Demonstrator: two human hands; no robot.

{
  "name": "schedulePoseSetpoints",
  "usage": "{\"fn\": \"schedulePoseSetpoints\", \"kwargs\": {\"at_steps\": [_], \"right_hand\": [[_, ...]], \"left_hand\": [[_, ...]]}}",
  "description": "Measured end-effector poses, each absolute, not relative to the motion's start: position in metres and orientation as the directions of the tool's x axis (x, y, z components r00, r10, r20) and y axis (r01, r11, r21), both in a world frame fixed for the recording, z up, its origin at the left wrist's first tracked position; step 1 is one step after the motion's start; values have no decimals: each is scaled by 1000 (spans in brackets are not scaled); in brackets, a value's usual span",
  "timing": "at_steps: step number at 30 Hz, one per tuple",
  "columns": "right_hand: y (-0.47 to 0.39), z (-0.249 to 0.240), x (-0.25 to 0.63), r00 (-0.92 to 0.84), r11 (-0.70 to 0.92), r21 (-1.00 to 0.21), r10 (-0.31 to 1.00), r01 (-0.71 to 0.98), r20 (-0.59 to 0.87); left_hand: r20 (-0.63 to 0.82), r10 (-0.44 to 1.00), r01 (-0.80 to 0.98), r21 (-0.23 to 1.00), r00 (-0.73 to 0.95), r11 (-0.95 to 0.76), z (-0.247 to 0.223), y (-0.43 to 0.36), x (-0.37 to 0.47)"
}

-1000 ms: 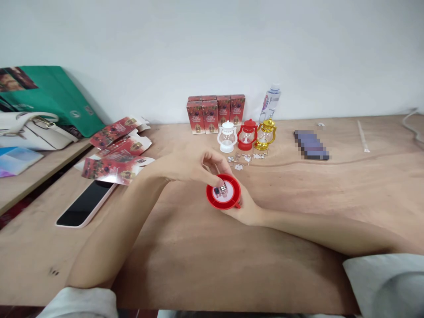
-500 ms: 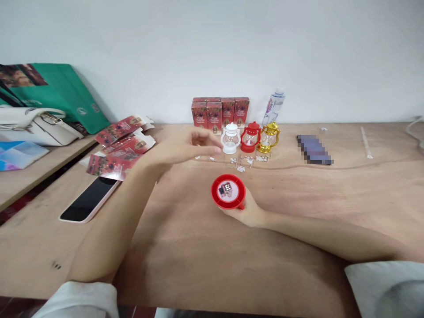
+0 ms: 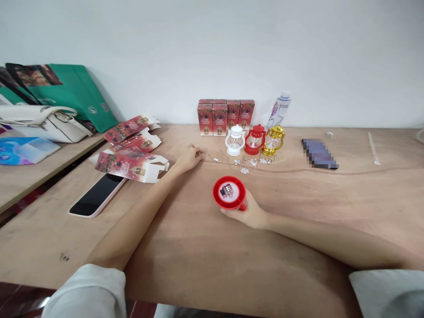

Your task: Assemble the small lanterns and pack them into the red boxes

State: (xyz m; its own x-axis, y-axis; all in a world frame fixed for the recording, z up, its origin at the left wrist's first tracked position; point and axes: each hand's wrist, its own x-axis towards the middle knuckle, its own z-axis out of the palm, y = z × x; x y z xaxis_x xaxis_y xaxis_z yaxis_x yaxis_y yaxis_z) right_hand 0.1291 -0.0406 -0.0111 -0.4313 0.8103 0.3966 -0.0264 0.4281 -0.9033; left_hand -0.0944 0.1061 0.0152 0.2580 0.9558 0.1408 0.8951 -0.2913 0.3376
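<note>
My right hand (image 3: 253,212) is wrapped round a red lantern (image 3: 215,194), its open underside facing me. Inside that base a round pale disc carries a small circuit board (image 3: 227,191). My left hand (image 3: 189,158) rests low over the table with its fingers curled together at the tips; whatever they pinch, if anything, is too small to make out. Just right of those fingertips lie small white pieces (image 3: 244,171) and thin bent wires. Behind them a white lantern (image 3: 235,148), a second red lantern (image 3: 254,149) and a gold lantern (image 3: 270,151) stand upright in a row.
Several red printed boxes (image 3: 219,119) stand against the wall beside a leaning bottle (image 3: 279,108). Opened boxes (image 3: 127,165) and a phone (image 3: 96,196) lie at left, near a white handbag (image 3: 49,126) and green bag (image 3: 79,92). A pixelated dark object (image 3: 319,153) lies at right.
My left hand has come down and left from in front of the white lantern to the tabletop, its fingers closing. The red lantern stays in my right hand. The view has shifted slightly.
</note>
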Motion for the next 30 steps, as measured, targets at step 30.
{"fn": "schedulePoseSetpoints", "kwargs": {"at_steps": [30], "right_hand": [[-38,-8,125,-405,215,-970,882,-114,243]], "left_hand": [[117,771,524,669,626,-528,168,-24,-52]]}}
